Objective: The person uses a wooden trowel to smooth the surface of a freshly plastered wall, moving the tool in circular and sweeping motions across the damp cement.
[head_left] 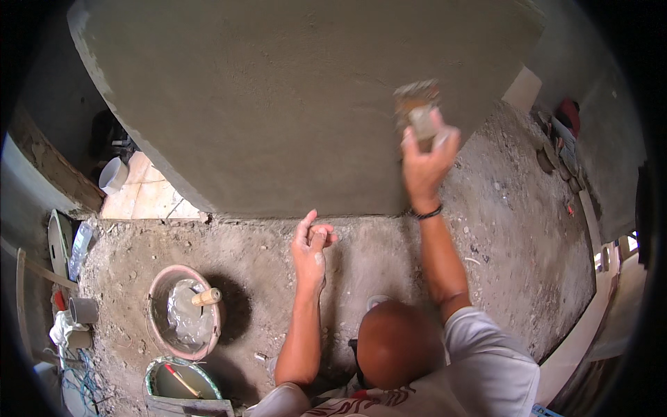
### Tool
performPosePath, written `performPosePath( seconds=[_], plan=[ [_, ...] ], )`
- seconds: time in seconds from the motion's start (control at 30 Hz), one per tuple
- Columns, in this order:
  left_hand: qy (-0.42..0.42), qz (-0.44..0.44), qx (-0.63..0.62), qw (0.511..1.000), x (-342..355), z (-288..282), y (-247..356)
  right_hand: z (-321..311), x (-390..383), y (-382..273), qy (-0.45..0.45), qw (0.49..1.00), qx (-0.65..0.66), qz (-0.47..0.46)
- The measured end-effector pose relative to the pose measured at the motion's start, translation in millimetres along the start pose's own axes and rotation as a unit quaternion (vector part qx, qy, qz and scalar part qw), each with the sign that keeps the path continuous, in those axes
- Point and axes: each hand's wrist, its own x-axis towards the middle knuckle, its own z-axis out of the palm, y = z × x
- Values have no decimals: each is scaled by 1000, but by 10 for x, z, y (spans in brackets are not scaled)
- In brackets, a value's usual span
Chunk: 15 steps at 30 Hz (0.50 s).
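Observation:
My right hand [427,167] is closed on a small block-shaped plastering tool [421,115], brown and grey with a rough outer edge. Motion blurs it, so its exact kind is unclear. It lies at the right part of a grey plastered wall [278,104]. Lower and to the left, my left hand [313,240] is held in front of the wall's bottom edge, empty, its fingers loosely bent and apart. Left of that arm, a bucket [158,288] holds wet grey mix, with a wooden-handled tool [206,297] in it.
A second bucket [149,379] at the lower left holds liquid and a stick with a red end [182,381]. A white tub [113,175] stands on pale tiles at the left. Rubble covers the dirt floor [514,278]. Another person [568,118] is at the far right.

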Motion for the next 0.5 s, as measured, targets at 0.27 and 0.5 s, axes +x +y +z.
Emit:
performPosePath(
  seconds=[0.27,0.5],
  plan=[
    [-26,14,27,999,6,77,96,-132,-1303,790,-109,993,-35,-6],
    [-4,6,40,999,-13,9,-7,-90,102,21,39,998,40,6]
  ],
)
